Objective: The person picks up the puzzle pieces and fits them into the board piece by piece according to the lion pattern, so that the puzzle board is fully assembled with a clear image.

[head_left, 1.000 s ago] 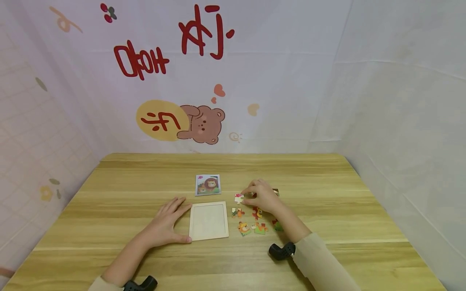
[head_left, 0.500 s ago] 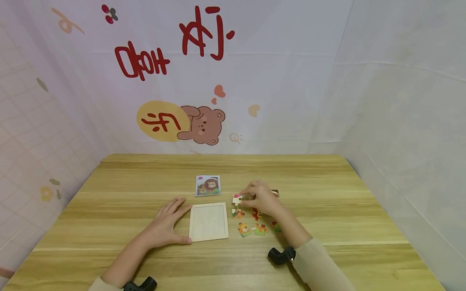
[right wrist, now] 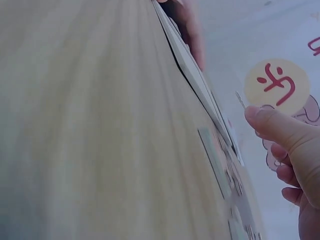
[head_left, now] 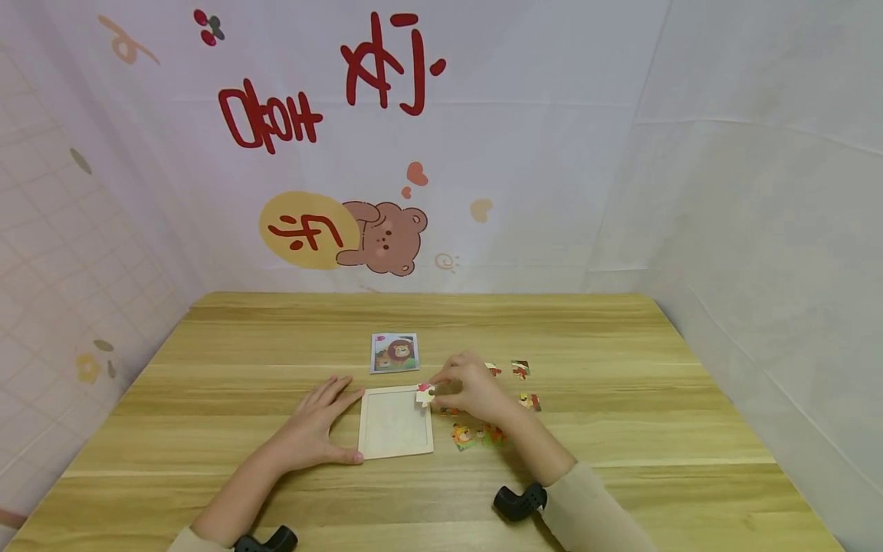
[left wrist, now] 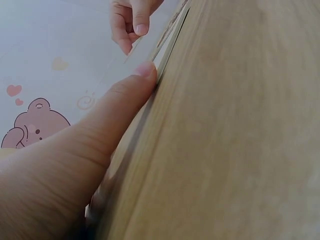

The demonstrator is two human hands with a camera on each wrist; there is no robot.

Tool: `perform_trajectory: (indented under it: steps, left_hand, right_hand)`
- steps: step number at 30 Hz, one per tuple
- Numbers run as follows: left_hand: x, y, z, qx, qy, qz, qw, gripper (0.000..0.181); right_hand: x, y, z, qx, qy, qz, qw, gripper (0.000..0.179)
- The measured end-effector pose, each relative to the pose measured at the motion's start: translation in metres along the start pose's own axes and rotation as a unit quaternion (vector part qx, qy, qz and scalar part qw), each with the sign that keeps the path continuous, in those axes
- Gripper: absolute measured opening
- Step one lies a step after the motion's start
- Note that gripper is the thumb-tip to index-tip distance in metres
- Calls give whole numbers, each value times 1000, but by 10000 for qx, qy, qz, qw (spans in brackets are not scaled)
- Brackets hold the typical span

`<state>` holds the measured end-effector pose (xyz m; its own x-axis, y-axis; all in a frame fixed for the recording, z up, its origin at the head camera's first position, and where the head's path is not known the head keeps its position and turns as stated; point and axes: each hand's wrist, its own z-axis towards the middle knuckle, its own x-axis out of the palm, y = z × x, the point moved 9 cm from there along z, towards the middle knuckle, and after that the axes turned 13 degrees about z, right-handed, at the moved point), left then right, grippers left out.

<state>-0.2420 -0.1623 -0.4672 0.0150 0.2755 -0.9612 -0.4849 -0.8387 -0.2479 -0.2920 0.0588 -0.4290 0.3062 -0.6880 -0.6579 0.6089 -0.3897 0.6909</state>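
Observation:
My right hand (head_left: pixel 472 391) pinches a jigsaw puzzle piece (head_left: pixel 424 395), whitish with a pink patch, between thumb and fingers. It hangs over the upper right corner of a square wooden puzzle tray (head_left: pixel 396 425), whose inside is bare. Seen edge-on in the right wrist view, the piece (right wrist: pixel 240 99) sits above the tray (right wrist: pixel 192 75). My left hand (head_left: pixel 310 429) lies spread at the tray's left side, with thumb and index finger straight against its edge. In the left wrist view the thumb (left wrist: pixel 122 100) touches the tray's rim.
Several loose puzzle pieces (head_left: pixel 462 435) lie right of the tray, partly hidden under my right hand and forearm. Behind the tray lies a picture card (head_left: pixel 395 353) with a lion. A printed white cloth (head_left: pixel 538 153) hangs behind the wooden table (head_left: pixel 276 322).
My right hand has lifted the pink-and-white puzzle piece from among the loose pieces and carried it left, over the tray's upper right corner. The left hand and tray stay put.

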Motion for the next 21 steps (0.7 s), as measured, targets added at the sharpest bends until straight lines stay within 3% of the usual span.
perform_trajectory:
  steps: [8, 16, 21]
  left_hand:
    - [-1, 0, 0, 14, -29, -1, 10000, 109]
    - [-1, -1, 0, 23, -49, 35, 10000, 108]
    - [-2, -1, 0, 21, -56, 58, 10000, 107]
  right_hand:
    - [19, 12, 9, -15, 251, -136, 9996, 26]
    - [37, 25, 22, -473, 317, -294, 9979, 25]
    - [49, 27, 29, -418, 384, -279, 9980, 26]
